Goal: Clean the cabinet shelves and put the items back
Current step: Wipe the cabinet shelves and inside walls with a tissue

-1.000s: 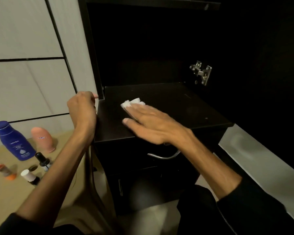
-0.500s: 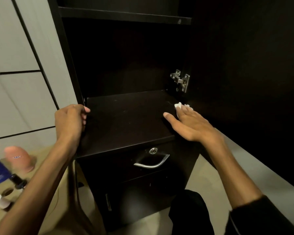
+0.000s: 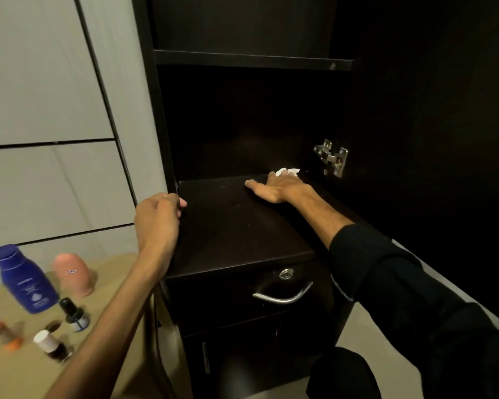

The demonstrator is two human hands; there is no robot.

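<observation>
The dark cabinet's lower shelf (image 3: 236, 226) lies bare in front of me. My right hand (image 3: 280, 187) lies flat at the shelf's back right corner, fingers straight, pressing a white tissue (image 3: 287, 171) whose edge shows past the fingertips. My left hand (image 3: 157, 217) grips the shelf's left edge where it meets the cabinet's side panel (image 3: 153, 110), fingers curled round it. On the beige table (image 3: 118, 283) at the left stand a blue lotion bottle (image 3: 25, 279), a pink roll-on (image 3: 72, 275) and several small bottles.
An upper shelf (image 3: 251, 59) spans the cabinet above. A metal door hinge (image 3: 332, 157) sits on the right wall near my right hand. Below the shelf is a drawer with a lock and a silver handle (image 3: 283, 296). Small bottles (image 3: 74, 313) crowd the table.
My right hand has slid the tissue from the shelf's front left across to the back right corner. My left hand has kept its grip on the left edge.
</observation>
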